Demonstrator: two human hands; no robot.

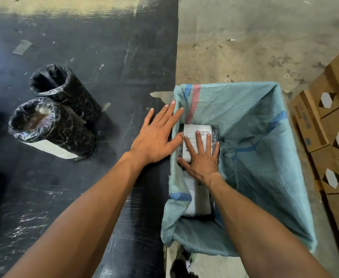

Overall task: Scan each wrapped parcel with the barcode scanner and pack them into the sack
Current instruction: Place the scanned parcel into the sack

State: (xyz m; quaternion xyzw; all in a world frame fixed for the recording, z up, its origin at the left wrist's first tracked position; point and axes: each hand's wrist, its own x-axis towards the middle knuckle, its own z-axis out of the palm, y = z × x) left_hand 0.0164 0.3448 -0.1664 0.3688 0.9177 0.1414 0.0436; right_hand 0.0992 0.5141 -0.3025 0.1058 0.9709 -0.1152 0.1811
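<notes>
A: Packing step. Our right hand (201, 157) presses flat, fingers straight, on the black-wrapped labelled parcel (199, 135) inside the teal woven sack (254, 137); left hand (154, 135) flat on its rim.

B: Next we scan the black-wrapped cylinders (52, 127) at 9 o'clock on the table (84, 57); scanner unseen.

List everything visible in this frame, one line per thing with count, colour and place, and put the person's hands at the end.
sack: 1, pale teal woven with blue and red bands, open, against the table's right edge.
parcels in sack: at least 2, black wrap with white labels, along the sack's left side.
parcels on table: 2 cylinders fully in view, black wrap, one with a white label, left on the table; part of another at the left edge.
table: 1, black, scuffed, left half of view.
cardboard boxes: several, brown, stacked at right on the floor.
floor: grey concrete, upper right.
left hand: fingers spread, resting on the sack's rim.
right hand: flat, pressing on the upper parcel in the sack.
</notes>
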